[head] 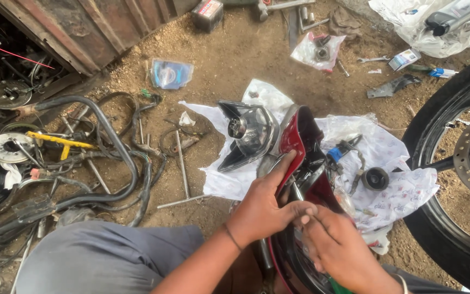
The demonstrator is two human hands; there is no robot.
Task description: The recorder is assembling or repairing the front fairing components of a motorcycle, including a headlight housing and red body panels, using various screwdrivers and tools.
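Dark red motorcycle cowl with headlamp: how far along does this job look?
Done: the dark red plastic cowl is off the bike, and small parts lie on the white plastic sheet. In hand: left hand grips the cowl's edge; right hand works inside. Left: the chrome headlamp reflector remains attached.

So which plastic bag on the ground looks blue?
The small clear bag lying alone on the dirt near the rusty metal sheet; the other bags look white.

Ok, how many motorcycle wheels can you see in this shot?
1. The wheel, with black tyre and brake disc, stands at the right edge, beside the white sheet. Others may be hidden in the parts pile on the left.
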